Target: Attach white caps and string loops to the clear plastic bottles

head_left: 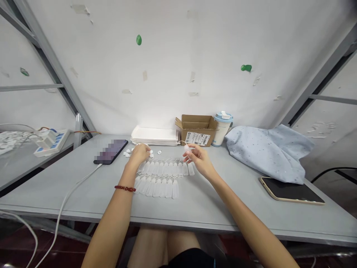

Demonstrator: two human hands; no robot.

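My right hand (pixel 198 159) pinches a small translucent white tag (pixel 186 148) between thumb and fingers, and a thin white cord loop arcs out to its left. Over a scatter of small white pieces (pixel 127 153) is my left hand (pixel 141 152), its fingers curled together; whatever they hold is hidden. A lone white piece (pixel 159 152) lies just right of that hand. Below both hands, translucent white tags with cord loops lie side by side in two rows, an upper row (pixel 164 169) and a lower row (pixel 157 187).
At the back stand a white stack (pixel 156 136), an open cardboard box (pixel 198 138) and a lidded cup (pixel 221 130). A phone (pixel 111 150) on a white cable lies left. Light blue cloth (pixel 264 149) partly covers another phone (pixel 292 190) on the right. A power strip (pixel 54 143) sits far left.
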